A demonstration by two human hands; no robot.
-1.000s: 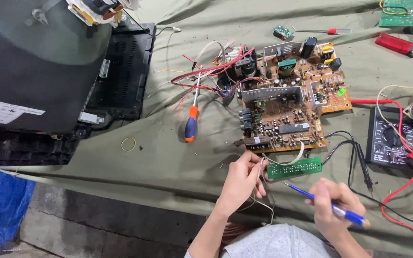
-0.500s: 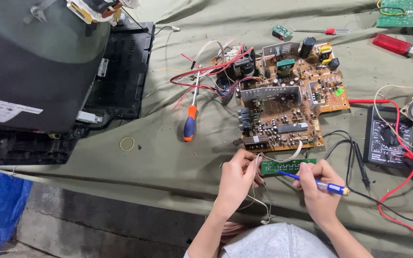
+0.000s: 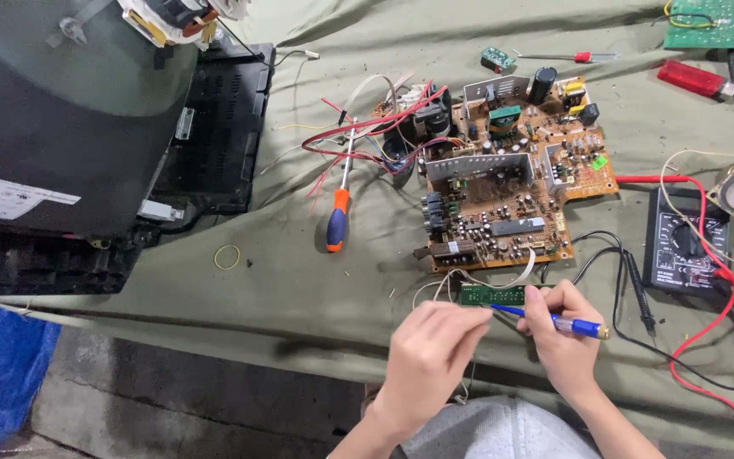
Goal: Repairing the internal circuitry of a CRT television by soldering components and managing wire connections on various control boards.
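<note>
My left hand [image 3: 431,353] is curled at the left end of a small green circuit strip [image 3: 492,295]; whether it grips the strip or the thin wires beneath is hidden. My right hand [image 3: 564,336] holds a blue-handled tester screwdriver [image 3: 567,324], its tip pointing left toward the strip. Just above lies a large brown circuit board [image 3: 511,183] packed with components, joined to the strip by a white ribbon cable.
An orange and blue screwdriver [image 3: 338,217] lies left of the board among red wires. A black multimeter [image 3: 683,246] with red and black leads sits at right. A dark television shell [image 3: 61,119] fills the upper left. A rubber band [image 3: 227,257] lies on the green cloth.
Both hands have come together at the small green strip. My right hand brought the blue screwdriver up and left from the lower right, so its tip now sits near the strip.
</note>
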